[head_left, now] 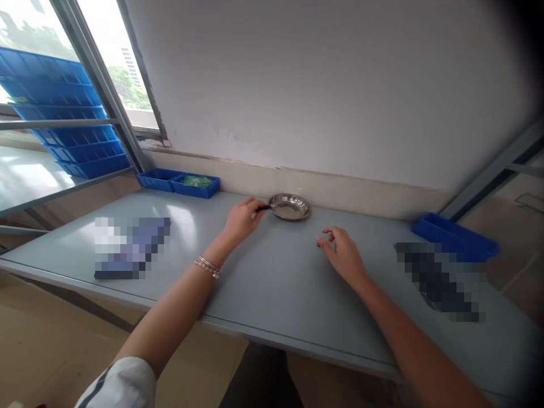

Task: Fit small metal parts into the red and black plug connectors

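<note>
In the head view, the left hand (pixel 243 219), just left of centre, is closed around a thin dark tool (pixel 263 208) whose tip meets the rim of a round shallow steel dish (pixel 289 206) standing at the far edge of the grey bench (pixel 272 283). The right hand (pixel 342 253), right of centre, rests on the bench with its fingers loosely curled beside a tiny dark piece (pixel 318 244); I cannot tell whether it grips it. Two blue plastic trays (pixel 180 182) sit at upper left.

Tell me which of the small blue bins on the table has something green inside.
The right bin of the back-left pair: green material lies in it. Its left neighbour and the lone bin at the right end show no green.
</note>
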Tool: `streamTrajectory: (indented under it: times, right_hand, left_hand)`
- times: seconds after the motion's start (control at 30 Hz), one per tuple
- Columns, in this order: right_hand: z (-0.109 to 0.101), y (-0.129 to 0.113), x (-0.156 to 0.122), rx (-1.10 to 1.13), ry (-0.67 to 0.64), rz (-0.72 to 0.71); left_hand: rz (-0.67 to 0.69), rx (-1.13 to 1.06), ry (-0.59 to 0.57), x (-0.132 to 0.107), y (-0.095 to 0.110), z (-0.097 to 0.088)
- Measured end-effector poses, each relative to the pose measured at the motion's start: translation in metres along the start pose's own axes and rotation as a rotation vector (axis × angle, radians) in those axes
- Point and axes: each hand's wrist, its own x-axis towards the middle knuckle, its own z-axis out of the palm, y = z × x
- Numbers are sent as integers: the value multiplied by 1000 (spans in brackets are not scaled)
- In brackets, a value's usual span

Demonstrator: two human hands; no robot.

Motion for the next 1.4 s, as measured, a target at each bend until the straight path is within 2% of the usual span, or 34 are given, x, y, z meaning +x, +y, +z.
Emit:
streamTrajectory:
  times: [0.07, 0.2, 0.43, 0.8, 0.97, 1.4]
  right_hand:
    - [0, 9, 1, -98, 16, 64]
    - [4, 18, 0, -234, -68, 161]
    - [11, 20, 0, -250, -155, 157]
    - [19, 28, 6, -197, -150, 18]
    - [20, 27, 4, -154, -124, -33]
    - [21, 21, 6, -161, -124, -45]
  left_hand:
    - [-157, 141, 104, 5, -23, -7]
    - [-356, 288, 81, 5, -54, -10]
    - [-577, 333, -50, 0, -67, -1]
    - [-664, 265, -229, -2, -72, 9]
    - [-659, 270, -237, -2, -74, 11]
    - [-668, 383, -229, -5, -71, 15]
